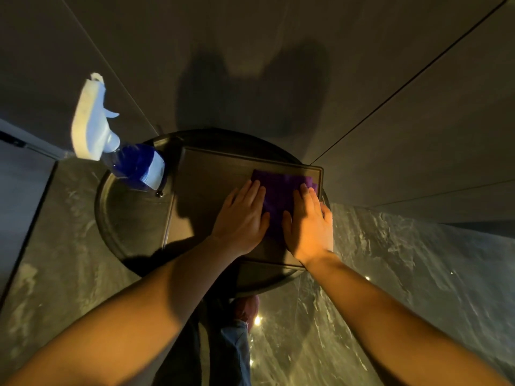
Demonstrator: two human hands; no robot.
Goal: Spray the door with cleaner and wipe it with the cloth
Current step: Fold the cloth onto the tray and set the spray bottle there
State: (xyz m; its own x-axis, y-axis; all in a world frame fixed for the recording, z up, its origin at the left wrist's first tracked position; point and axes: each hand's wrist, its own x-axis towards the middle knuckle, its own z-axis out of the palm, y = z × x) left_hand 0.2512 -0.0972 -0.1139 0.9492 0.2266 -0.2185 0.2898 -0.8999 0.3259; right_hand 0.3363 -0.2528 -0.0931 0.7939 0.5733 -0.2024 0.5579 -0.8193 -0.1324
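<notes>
While both forearms reach forward from the bottom of the head view, the left hand (241, 217) and the right hand (309, 222) lie palm-down, side by side, on a purple cloth (278, 190). Fingers of each hand are extended and nearly flat; neither hand is curled around anything, and each presses on the cloth from above, the left on its left edge, the right on its right part. The cloth rests on a dark rectangular panel (220, 174), toward the panel's far right corner. The panel itself lies flat on a dark round table (122, 218), overhanging part of the rim. A spray bottle (119, 151) holding blue liquid, with a white and pale blue trigger head, stands at the table's far left edge, just beside the panel and well apart from both hands. Grey wall panels (390, 79) rise behind the table and carry the person's shadow. Glossy marbled flooring (418, 288) surrounds the table. Below the table edge, jeans and one shoe (246, 307) are partly visible.
</notes>
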